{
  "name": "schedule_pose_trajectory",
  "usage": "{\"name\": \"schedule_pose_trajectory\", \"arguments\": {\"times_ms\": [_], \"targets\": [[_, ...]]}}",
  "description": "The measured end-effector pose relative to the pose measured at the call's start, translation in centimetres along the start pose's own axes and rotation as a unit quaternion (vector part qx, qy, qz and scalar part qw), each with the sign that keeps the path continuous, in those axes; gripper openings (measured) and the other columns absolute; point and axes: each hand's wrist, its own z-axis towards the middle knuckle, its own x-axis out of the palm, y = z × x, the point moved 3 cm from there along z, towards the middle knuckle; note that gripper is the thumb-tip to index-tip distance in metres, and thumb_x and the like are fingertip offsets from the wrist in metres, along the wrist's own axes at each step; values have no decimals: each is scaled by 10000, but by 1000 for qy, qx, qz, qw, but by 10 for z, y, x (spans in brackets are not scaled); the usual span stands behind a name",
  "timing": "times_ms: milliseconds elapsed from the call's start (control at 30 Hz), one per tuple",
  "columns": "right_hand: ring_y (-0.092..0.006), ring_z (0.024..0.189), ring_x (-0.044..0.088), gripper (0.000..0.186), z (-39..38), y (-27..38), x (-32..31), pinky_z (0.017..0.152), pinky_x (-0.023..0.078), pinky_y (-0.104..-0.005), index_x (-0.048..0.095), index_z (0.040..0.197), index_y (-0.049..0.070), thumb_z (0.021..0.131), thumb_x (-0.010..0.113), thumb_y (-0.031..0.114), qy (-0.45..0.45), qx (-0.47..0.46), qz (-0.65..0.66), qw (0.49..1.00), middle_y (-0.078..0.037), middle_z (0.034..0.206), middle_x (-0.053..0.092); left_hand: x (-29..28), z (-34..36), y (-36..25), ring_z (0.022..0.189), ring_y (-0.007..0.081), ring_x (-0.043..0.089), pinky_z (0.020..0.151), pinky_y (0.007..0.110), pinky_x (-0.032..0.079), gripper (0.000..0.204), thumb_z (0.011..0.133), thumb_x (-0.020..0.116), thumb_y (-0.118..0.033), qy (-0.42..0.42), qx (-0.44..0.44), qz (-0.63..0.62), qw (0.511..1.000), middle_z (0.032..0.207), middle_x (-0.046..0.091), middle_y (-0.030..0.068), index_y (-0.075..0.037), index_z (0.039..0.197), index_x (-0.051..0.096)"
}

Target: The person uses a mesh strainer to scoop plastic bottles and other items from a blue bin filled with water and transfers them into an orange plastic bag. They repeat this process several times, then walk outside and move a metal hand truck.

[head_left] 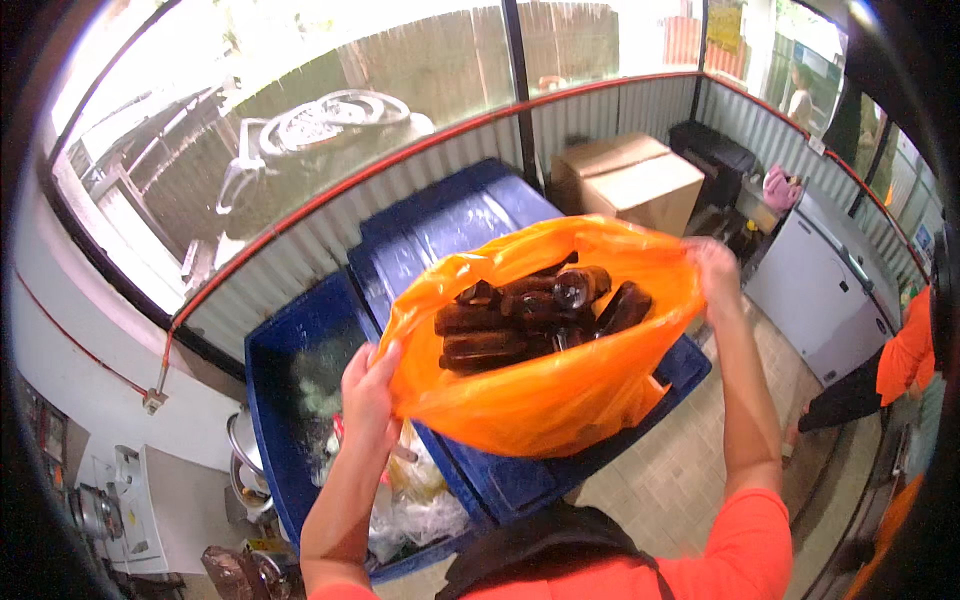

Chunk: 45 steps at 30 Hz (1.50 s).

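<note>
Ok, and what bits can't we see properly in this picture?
All in the head view:
Under the top bottles: hidden by them and the front of the bag.
Right hand: fingers too blurred to tell apart.
Inside the box: hidden by its closed top.
Some rubbish in the bin: hidden by the left arm.
Person at right: partly cut off by the dark rim.

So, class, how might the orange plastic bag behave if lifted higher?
The orange plastic bag seems floppy, since its thin rim is wrinkled. It is probably heavy, given the piled dark brown, glassy bottles inside. Those rounded, glossy bottles may roll if it tips.
</note>
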Motion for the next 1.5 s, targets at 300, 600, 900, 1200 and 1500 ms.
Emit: {"name": "schedule_pose_trajectory", "arguments": {"times_ms": [300,600,900,1200,1500], "targets": [[-83,750,598,137,-8,11,4,669,484,-258,626,1055,14,929,573,11,12,-8,-144,990,-40,871,660,18,53,-46,730,183,620,682,326,508,503,832,822,-439,39,204,563,800,840,626,65,-24,966,571],[-163,752,649,130,-16,1,-14,684,509,-321,589,1061,28,933,606,42,15,-88,-312,946,-62,843,661,131,231,36,1232,380,605,1048,468,481,819,733,795,-558,301,145,810,482,1329,617,230,-92,1370,578],[-407,1339,459,783,-167,86,73,1117,300,-645,454,1434,72,856,750,510,266,-367,-455,767,-199,1375,515,150,261,-34,1021,427,683,933,489,549,274,840,595,-175,140,365,692,607,1024,707,276,16,990,723],[-295,781,674,65,-225,141,57,904,532,-372,593,902,62,854,618,99,482,-332,-387,713,-95,810,647,132,246,-46,1189,404,627,1012,427,499,705,790,778,-444,231,259,544,764,1291,636,286,0,1311,609],[-220,1184,598,656,-106,66,-47,978,513,-384,526,1446,98,934,711,463,87,53,-145,984,-130,1446,532,-3,-40,20,829,180,640,635,326,576,748,966,611,-572,-5,61,176,983,1043,565,80,-35,1432,378]]}}
